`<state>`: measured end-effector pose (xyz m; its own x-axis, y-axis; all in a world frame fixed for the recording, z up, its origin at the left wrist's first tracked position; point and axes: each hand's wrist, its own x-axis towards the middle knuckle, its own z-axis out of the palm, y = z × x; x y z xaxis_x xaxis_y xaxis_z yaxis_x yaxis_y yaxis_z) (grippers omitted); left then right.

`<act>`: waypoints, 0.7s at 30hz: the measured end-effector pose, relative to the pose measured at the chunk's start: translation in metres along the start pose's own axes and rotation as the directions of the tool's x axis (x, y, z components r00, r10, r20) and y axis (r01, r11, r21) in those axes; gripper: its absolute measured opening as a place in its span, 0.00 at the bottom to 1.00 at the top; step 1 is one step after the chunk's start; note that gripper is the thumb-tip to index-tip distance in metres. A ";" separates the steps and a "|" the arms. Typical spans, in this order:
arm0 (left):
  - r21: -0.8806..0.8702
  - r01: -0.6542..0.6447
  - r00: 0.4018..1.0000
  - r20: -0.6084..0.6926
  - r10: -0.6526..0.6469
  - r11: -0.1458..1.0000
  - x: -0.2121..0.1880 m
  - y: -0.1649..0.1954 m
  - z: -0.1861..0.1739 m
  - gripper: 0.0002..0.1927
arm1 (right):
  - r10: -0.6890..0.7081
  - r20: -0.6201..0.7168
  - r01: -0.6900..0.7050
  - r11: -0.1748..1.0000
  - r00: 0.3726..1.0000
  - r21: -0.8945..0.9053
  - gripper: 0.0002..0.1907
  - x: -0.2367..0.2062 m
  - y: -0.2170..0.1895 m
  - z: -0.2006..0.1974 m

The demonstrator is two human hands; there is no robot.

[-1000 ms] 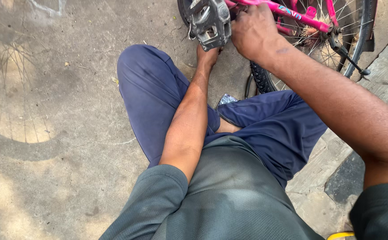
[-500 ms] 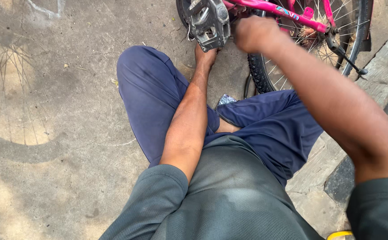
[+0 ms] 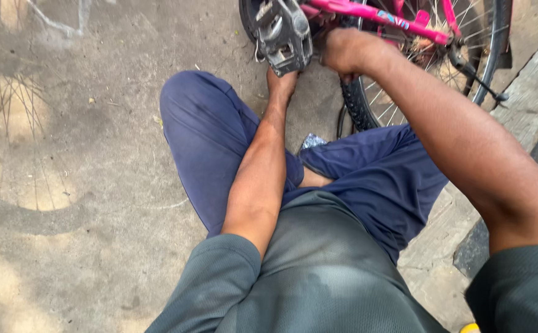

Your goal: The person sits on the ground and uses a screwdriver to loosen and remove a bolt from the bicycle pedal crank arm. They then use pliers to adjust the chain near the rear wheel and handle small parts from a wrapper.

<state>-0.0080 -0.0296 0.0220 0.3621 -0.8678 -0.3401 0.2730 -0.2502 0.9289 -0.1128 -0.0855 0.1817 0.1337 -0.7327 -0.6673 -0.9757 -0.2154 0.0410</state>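
A: What is the biggest thing here, and how much of it can we see?

B: The grey concrete ground. On its far left lies the shadow of one spoked wheel, cut by the picture edge. Next is the pink metal bicycle frame at the far right, with one black rubber tyre and thin spokes. Most of the bicycle is cut off at the top.

B: The person sits with dark blue trousers and a grey-green shirt; both knees are bent.

A: And the hands?

B: Two. The right hand is closed in a fist just right of the one grey metal pedal, close under the frame. What it grips is hidden by the fingers, I cannot tell. The left hand reaches below the pedal, and its fingers are hidden behind it, so open or closed I cannot say.

A: Small things?

B: One patterned piece, maybe a sandal, only partly visible between the legs. One yellow object at the near right edge, nearly all cut off.
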 end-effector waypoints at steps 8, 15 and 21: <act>0.038 -0.138 0.990 -0.011 0.139 0.990 -0.006 -0.001 -0.003 0.19 | -0.483 -0.299 0.171 0.712 0.823 -0.681 0.11 -0.003 0.003 0.027; 0.122 -0.259 0.965 -0.013 0.263 0.958 -0.001 -0.006 -0.005 0.20 | -0.204 -0.181 0.160 0.960 0.962 -0.231 0.18 0.003 -0.019 0.021; 0.148 -0.059 0.997 -0.038 0.065 0.987 -0.007 -0.005 -0.002 0.23 | -0.240 -0.196 0.117 0.863 0.951 -0.492 0.18 -0.045 -0.015 0.011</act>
<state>-0.0103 -0.0210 0.0192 0.4127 -0.8654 -0.2843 0.1160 -0.2597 0.9587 -0.1062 -0.0426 0.2031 0.3958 -0.7715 -0.4981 -0.7409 -0.5887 0.3232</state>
